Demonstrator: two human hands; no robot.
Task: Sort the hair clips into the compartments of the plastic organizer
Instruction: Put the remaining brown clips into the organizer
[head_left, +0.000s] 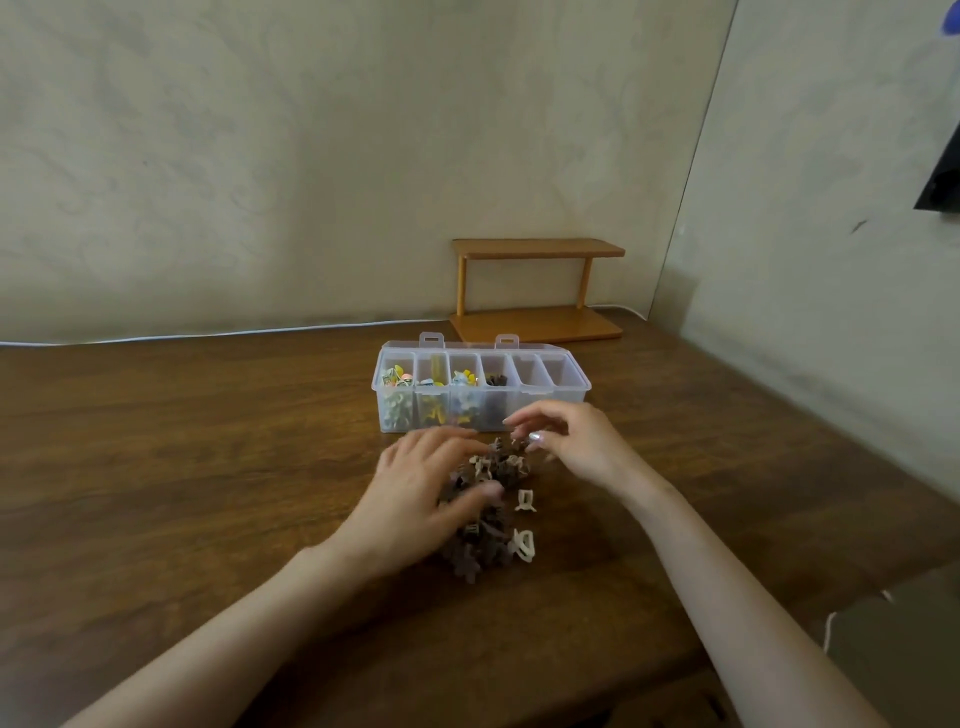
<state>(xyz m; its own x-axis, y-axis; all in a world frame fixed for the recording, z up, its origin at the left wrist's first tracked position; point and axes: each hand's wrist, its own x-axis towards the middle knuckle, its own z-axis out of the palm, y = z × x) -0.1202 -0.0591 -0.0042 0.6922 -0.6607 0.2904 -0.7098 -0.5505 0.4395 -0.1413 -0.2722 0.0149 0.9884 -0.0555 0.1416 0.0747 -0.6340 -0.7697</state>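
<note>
Head view: one frame, looking down at a wooden table (182, 467) set against a pale wall.
Left hand (415, 493): palm down on the left side of the pile; fingers loosely spread, thumb lying across the brown clips. Whether a clip is gripped cannot be told; the hand is blurred.
Pile of hair clips (488, 514): loose heap on the table between the two hands, just in front of the organizer; mostly brown claw clips with several beige ones mixed in.
Beige clips (524, 543): two lie at the right edge of the pile, slightly apart from the brown mass.
Plastic organizer (576, 387): clear box, lid open toward the wall, six compartments in a row.
Compartments, left to right: first three hold mixed coloured clips; fourth holds a few brown clips; fifth and sixth show no contents.
Right hand (576, 441): raised over the far right end of the pile, close to the organizer's front wall; fingers curled, thumb and fingertips drawn together. What they pinch cannot be told.
Wooden shelf (535, 291): small two-tier stand behind the organizer, against the wall.
</note>
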